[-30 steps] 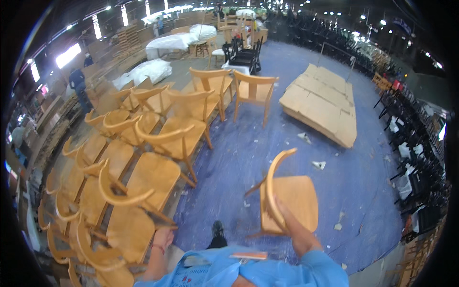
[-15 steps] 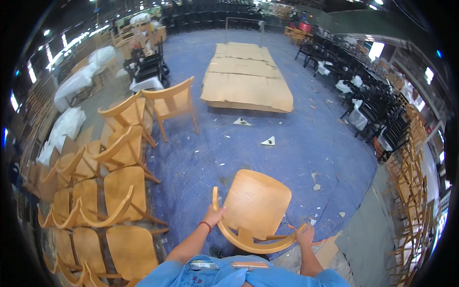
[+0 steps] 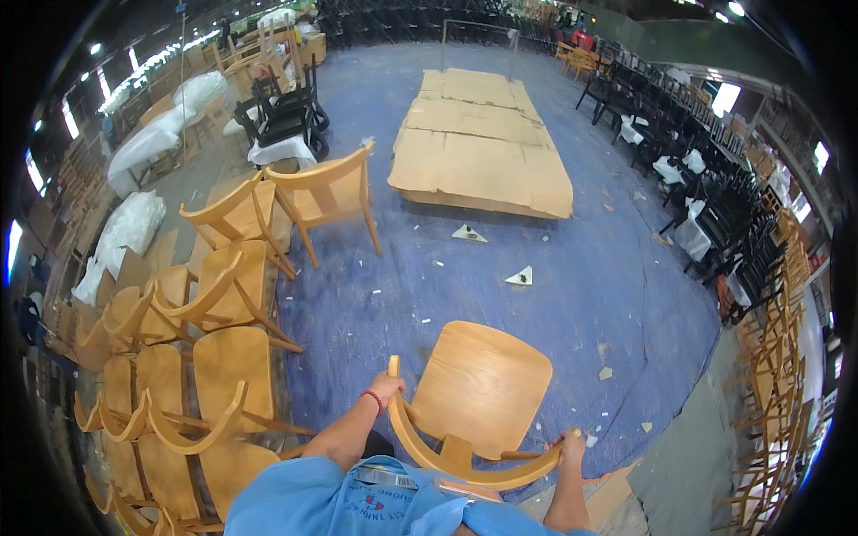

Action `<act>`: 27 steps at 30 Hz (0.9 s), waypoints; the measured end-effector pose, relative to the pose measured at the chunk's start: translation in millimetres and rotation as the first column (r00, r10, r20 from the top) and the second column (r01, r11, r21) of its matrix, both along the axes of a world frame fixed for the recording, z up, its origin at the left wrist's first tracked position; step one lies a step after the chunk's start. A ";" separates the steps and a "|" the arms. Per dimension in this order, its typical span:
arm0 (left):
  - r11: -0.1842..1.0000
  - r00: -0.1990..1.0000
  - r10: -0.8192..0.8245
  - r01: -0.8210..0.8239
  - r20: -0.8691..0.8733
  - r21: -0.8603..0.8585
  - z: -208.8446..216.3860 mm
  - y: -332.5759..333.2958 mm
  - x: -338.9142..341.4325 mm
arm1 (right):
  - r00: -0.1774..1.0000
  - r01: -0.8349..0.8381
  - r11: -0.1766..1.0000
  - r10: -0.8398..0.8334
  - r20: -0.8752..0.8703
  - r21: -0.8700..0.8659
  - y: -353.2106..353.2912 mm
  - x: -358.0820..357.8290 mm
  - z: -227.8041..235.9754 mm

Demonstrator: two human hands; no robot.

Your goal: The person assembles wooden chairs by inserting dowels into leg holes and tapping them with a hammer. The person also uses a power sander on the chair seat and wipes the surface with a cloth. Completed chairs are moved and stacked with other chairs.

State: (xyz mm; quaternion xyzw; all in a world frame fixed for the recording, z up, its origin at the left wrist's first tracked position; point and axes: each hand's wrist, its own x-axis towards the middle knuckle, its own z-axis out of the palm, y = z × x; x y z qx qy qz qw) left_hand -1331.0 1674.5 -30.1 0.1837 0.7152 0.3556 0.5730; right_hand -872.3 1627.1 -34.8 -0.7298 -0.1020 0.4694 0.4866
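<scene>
A light wooden chair (image 3: 483,380) with a rounded seat and a curved backrest is in front of me, its backrest toward my body. My left hand (image 3: 387,387) is closed round the left end of that curved rail. The right end is gripped by my right hand (image 3: 572,445). The chair's legs are mostly hidden under the seat, so I cannot tell whether they touch the floor.
Rows of similar wooden chairs (image 3: 232,362) stand close on my left. A cardboard-covered platform (image 3: 483,165) lies ahead on the blue floor covering (image 3: 357,304), with scraps near it. Black chairs (image 3: 715,228) line the right; stacked wooden chairs (image 3: 769,366) stand nearer. Plastic-wrapped items (image 3: 134,223) sit far left.
My view has shifted a little to the left, so the platform and black chairs appear farther right. Both hands keep hold of the chair, which has turned slightly relative to my body.
</scene>
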 end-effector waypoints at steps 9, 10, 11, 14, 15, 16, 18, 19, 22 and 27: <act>0.963 0.963 0.234 -0.249 0.130 0.107 -1.1 85.1 -187.1 | 0.970 -0.242 0.969 0.241 0.037 0.047 201.1 -185.8 22.6; 0.960 0.961 0.254 -0.264 0.109 0.090 -4.7 90.8 -212.2 | 0.960 -0.278 0.960 0.276 0.051 0.036 220.6 -212.2 26.3; 0.958 0.959 0.270 -0.276 0.081 0.079 -7.1 96.1 -239.4 | 0.950 -0.310 0.950 0.308 0.056 0.032 239.3 -241.7 27.1; 0.908 0.917 0.398 -0.400 0.041 0.127 -8.1 110.7 -307.1 | 0.923 -0.382 0.924 0.381 0.048 0.024 296.5 -329.2 18.2; 0.900 0.909 0.416 -0.417 0.036 0.125 -10.7 113.7 -327.9 | 0.915 -0.402 0.916 0.400 0.045 0.021 314.0 -353.7 13.6; 0.893 0.901 0.432 -0.432 0.031 0.124 -13.4 115.2 -347.6 | 0.900 -0.434 0.901 0.433 0.039 0.014 329.2 -375.7 9.2; 0.887 0.894 0.448 -0.444 -0.008 0.128 -17.4 119.4 -385.2 | 0.872 -0.489 0.872 0.488 0.016 0.012 356.4 -419.5 -4.3; 0.874 0.882 0.471 -0.465 -0.005 0.139 -20.5 122.3 -401.3 | 0.845 -0.534 0.845 0.534 0.018 0.012 367.5 -439.1 -11.1; 0.822 0.818 0.566 -0.549 -0.102 0.152 -31.5 134.0 -438.5 | 0.767 -0.641 0.766 0.641 0.007 0.057 389.9 -491.5 -25.7; 0.770 0.757 0.631 -0.583 -0.170 0.260 -49.6 127.1 -482.9 | 0.745 -0.667 0.739 0.658 0.109 0.095 371.3 -576.9 -10.2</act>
